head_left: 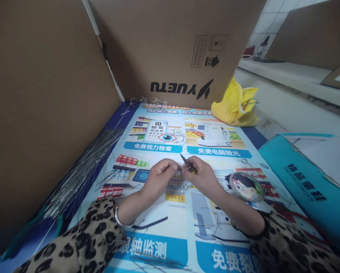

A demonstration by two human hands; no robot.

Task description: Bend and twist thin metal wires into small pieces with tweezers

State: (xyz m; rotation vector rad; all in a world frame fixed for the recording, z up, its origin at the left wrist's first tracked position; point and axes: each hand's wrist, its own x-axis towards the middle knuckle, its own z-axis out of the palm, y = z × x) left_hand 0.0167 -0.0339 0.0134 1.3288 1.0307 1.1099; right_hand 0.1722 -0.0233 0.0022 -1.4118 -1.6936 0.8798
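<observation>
Both hands meet over the middle of the poster mat (pixel 158 235), knuckles almost touching. The right hand (pixel 202 176) is closed around a small tool (pixel 184 159), whose dark pointed tip sticks up and to the far left out of the fist. The left hand (pixel 159 176) has thumb and fingertips pressed together in a pinch right against the tool's tip. What it pinches is too small to make out, though it is likely a bit of thin wire like the wires (pixel 81 170) fanned out along the left edge of the mat. A bangle (pixel 119 219) sits on the left wrist. To the right, near the right forearm, lies a round tin (pixel 246 186) with a cartoon face. A yellow bag (pixel 235 105) is slumped far right against the box (pixel 170 45), and a teal folder (pixel 303 178) lies at the right edge. For this fine work the pinch looks best kept close to the tip, so the small piece cannot flex or spin. Wrists resting low on the mat would probably steady both hands. Only the tool should turn, with the left fingers holding firm, and the loose wire loops lying on the mat under the forearms are best kept clear of the sleeves.
</observation>
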